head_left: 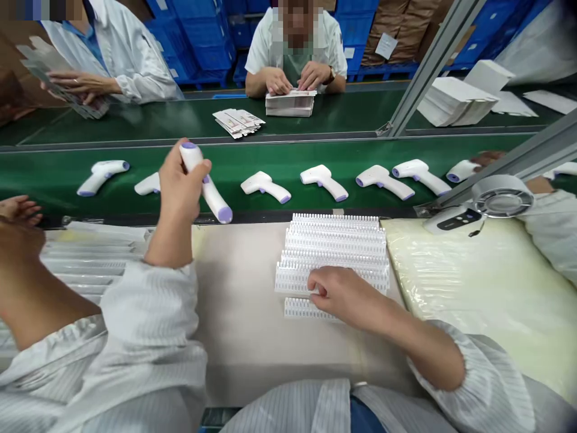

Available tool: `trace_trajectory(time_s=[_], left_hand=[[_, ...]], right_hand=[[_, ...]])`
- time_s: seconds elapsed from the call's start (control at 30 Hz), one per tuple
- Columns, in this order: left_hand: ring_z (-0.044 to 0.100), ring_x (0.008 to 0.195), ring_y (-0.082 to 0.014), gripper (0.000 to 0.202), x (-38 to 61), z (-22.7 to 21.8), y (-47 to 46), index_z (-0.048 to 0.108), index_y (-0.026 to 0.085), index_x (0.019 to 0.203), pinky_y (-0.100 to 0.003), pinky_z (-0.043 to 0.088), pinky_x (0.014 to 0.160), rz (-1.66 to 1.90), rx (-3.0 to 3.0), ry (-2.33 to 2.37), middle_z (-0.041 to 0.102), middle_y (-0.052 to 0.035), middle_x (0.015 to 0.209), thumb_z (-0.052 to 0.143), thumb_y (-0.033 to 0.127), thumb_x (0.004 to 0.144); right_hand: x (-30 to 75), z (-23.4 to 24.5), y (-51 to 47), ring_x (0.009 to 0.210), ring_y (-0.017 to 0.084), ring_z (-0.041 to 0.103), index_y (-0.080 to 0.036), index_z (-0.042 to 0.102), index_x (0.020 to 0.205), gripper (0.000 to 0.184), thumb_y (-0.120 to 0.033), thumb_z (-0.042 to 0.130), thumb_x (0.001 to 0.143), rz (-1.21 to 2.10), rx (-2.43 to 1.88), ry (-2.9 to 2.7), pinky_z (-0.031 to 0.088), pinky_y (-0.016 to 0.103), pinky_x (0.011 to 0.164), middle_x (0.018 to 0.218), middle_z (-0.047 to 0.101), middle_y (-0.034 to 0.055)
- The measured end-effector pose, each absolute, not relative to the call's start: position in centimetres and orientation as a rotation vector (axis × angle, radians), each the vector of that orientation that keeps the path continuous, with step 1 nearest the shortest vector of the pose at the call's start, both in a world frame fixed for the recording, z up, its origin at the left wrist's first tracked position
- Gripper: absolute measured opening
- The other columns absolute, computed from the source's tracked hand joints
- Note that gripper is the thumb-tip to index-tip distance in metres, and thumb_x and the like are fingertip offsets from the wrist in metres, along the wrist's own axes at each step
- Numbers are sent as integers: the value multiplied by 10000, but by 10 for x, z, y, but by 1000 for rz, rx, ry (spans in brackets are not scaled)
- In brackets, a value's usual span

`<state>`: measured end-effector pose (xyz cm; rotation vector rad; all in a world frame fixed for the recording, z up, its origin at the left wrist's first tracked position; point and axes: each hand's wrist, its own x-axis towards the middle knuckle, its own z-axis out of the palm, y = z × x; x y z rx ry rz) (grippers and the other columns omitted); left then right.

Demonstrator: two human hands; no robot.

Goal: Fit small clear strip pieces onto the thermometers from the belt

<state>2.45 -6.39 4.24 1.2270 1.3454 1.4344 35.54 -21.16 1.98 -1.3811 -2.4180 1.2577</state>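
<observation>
A white thermometer (211, 193) is gripped in the curled fingers (174, 180) of the left hand (179, 192), above the green belt (288, 157). The right hand (345, 294) is laid on white plastic racks (333, 252); whether they are gripped cannot be told. More thermometers (265, 186) are lined up on the belt, beyond the right fingers.

- Nine white infrared thermometers (265, 186): eight on the green conveyor belt (288, 155), one in the left hand (180, 186)
- Six white plastic comb strips (333, 258)
- Two bundles of printed cards (238, 122)
</observation>
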Motion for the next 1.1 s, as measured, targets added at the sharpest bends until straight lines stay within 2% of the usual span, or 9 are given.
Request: trace_trajectory(time_s=[0.07, 0.13, 0.23, 0.33, 0.47, 0.57, 0.7, 0.9, 1.1], left_hand=[[638, 1093, -260, 614, 56, 41, -92, 573, 290, 1286, -360, 492, 772, 1614, 1241, 1371, 699, -12, 1035, 833, 413, 743], [664, 921, -217, 593, 85, 39, -116, 574, 248, 1290, -320, 512, 718, 1599, 1221, 1322, 696, -20, 971, 811, 418, 774], [676, 885, -209, 649, 121, 38, -141, 509, 259, 1363, -293, 541, 689, 1462, 1160, 1155, 670, -25, 947, 790, 400, 796], [666, 866, -204, 693, 148, 36, -159, 455, 300, 1397, -300, 571, 687, 1362, 1103, 1049, 624, -13, 953, 791, 388, 797], [590, 709, -149, 605, 178, 31, -184, 439, 311, 1379, -261, 511, 610, 1157, 1044, 1053, 591, -1, 936, 732, 415, 859], [534, 712, -123, 480, 201, 29, -200, 466, 306, 1306, -230, 450, 637, 1038, 1042, 1019, 562, 17, 914, 687, 342, 882], [502, 752, -124, 474, 224, 35, -210, 462, 309, 1297, -240, 426, 675, 964, 1067, 960, 538, 13, 979, 604, 227, 852], [515, 866, -153, 501, 230, 38, -210, 443, 343, 1357, -283, 420, 762, 923, 1052, 1035, 527, -10, 1139, 548, 292, 870], [532, 928, -181, 510, 230, 34, -210, 436, 364, 1404, -324, 422, 841, 906, 1030, 1071, 531, -20, 1192, 530, 350, 903]], right_hand=[[350, 14, -217, 670, 145, 542, -184, 630, 810, 149, -37, 608, 830, 1280, -1376, -2432, 337, 260, 632, 732, 630, -10], [346, 10, -219, 655, 138, 515, -182, 590, 744, 177, -23, 602, 820, 1307, -1354, -2435, 320, 261, 624, 704, 604, -14], [346, 7, -223, 646, 132, 496, -182, 535, 663, 232, -2, 600, 793, 1335, -1324, -2438, 311, 264, 615, 687, 592, -15], [358, 13, -229, 641, 126, 509, -184, 551, 660, 227, 4, 589, 781, 1378, -1285, -2404, 326, 263, 613, 683, 605, -23], [382, 33, -230, 675, 142, 593, -200, 671, 752, 105, -149, 674, 844, 1748, -1089, -1755, 437, 266, 635, 755, 686, -5], [388, 45, -220, 801, 156, 632, -228, 726, 770, 104, -288, 779, 837, 1614, -909, -1204, 501, 287, 742, 894, 714, 9], [377, 42, -203, 800, 145, 598, -251, 753, 734, 101, -261, 827, 802, 1473, -852, -970, 487, 274, 724, 891, 671, -11], [370, 29, -199, 836, 175, 592, -253, 764, 732, 96, -269, 815, 812, 1437, -896, -944, 466, 312, 741, 908, 647, 0], [372, 30, -199, 866, 187, 599, -257, 765, 720, 87, -243, 801, 797, 1440, -926, -948, 462, 334, 793, 932, 646, 2]])
